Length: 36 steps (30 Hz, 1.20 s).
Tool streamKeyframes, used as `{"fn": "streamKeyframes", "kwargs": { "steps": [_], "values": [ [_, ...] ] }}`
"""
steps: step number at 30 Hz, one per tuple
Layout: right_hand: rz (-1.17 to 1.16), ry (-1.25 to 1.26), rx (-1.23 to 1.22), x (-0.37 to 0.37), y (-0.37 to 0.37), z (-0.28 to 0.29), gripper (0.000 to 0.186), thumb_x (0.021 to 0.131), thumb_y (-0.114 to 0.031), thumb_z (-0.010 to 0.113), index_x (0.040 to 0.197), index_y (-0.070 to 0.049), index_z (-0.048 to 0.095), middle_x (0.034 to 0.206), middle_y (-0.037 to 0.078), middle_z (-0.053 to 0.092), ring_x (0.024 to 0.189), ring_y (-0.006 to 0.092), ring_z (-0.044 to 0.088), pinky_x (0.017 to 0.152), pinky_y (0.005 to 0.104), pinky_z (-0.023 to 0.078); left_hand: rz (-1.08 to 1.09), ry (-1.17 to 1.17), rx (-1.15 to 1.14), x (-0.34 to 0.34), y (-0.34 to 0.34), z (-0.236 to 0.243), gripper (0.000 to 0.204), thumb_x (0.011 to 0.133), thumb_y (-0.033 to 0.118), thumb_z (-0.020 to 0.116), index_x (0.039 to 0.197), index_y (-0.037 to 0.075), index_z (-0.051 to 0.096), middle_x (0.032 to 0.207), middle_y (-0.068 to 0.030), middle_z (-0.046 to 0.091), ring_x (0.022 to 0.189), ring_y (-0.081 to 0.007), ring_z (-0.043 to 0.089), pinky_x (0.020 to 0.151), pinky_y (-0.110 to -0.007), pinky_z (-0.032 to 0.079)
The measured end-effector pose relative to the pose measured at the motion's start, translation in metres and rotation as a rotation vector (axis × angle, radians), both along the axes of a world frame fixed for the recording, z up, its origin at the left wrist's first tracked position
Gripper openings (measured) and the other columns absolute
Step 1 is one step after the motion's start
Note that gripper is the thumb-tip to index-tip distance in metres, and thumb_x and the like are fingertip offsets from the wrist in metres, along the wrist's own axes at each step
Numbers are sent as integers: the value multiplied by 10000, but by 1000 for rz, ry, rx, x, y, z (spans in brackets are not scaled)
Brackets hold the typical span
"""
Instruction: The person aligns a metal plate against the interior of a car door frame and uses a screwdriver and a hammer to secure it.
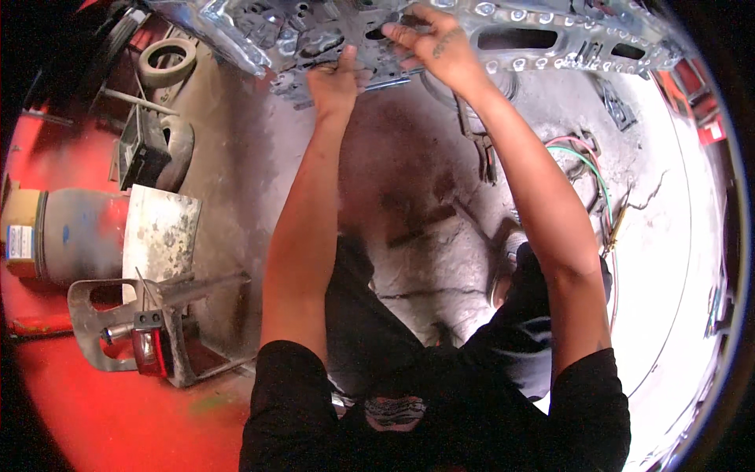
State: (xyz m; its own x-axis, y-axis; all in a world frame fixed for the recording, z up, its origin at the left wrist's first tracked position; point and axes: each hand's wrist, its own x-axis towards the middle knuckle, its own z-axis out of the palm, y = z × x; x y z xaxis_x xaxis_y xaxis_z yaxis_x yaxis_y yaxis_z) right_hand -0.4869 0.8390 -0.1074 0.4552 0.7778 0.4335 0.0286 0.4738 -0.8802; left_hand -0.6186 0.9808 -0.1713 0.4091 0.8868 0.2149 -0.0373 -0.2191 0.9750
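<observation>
A silver sheet-metal car body part, with long slots and rows of round marks, spans the top of the view. My left hand is at its lower edge, thumb up against the metal and fingers curled around a perforated section. To the right and higher, my right hand has its fingers bent against the part, beside a dark oval hole. Whatever lies between those fingertips, if anything, is hidden. Both forearms reach up and away from me.
Left, a plastic chair carries a red tail light. Beyond it are a drum, a pale worn panel, a black crate and a tire. Right, green and pink hoses and a torch lie on cracked concrete.
</observation>
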Motion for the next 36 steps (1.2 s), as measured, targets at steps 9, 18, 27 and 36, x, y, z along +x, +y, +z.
{"fn": "streamKeyframes", "kwargs": {
  "steps": [9, 18, 27, 36],
  "values": [
    [-456, -354, -86, 29, 22, -58, 440, 944, -118, 697, 1323, 48, 550, 1002, 172, 711, 741, 187, 706, 623, 300, 602, -3, -93, 102, -1, -6, -2, 230, 907, 147, 753, 894, -80, 716, 798, -118, 734, 641, -181, 698, 582, -308, 556],
    [-146, 37, -351, 15, 16, -78, 260, 945, -38, 602, 1189, 43, 640, 1000, 158, 716, 755, 219, 727, 670, 318, 615, -10, 40, 115, -1, 0, -1, 134, 914, 51, 714, 892, -81, 711, 759, -122, 728, 626, -165, 685, 554, -299, 533],
    [-466, -311, -295, 2, 32, -90, 246, 898, -47, 655, 1123, 54, 662, 937, 201, 733, 842, 307, 740, 706, 363, 574, -33, 1, 100, 0, -1, -2, 159, 934, 75, 708, 885, -76, 707, 760, -129, 727, 612, -157, 673, 542, -293, 526],
    [-254, -161, -191, -12, 24, -77, 267, 885, -52, 613, 1126, 24, 697, 961, 197, 744, 888, 254, 728, 797, 362, 563, 10, 114, 226, -4, 4, -5, 299, 939, 166, 721, 739, -57, 717, 659, -92, 703, 556, -135, 637, 520, -296, 505]
  ]
}}
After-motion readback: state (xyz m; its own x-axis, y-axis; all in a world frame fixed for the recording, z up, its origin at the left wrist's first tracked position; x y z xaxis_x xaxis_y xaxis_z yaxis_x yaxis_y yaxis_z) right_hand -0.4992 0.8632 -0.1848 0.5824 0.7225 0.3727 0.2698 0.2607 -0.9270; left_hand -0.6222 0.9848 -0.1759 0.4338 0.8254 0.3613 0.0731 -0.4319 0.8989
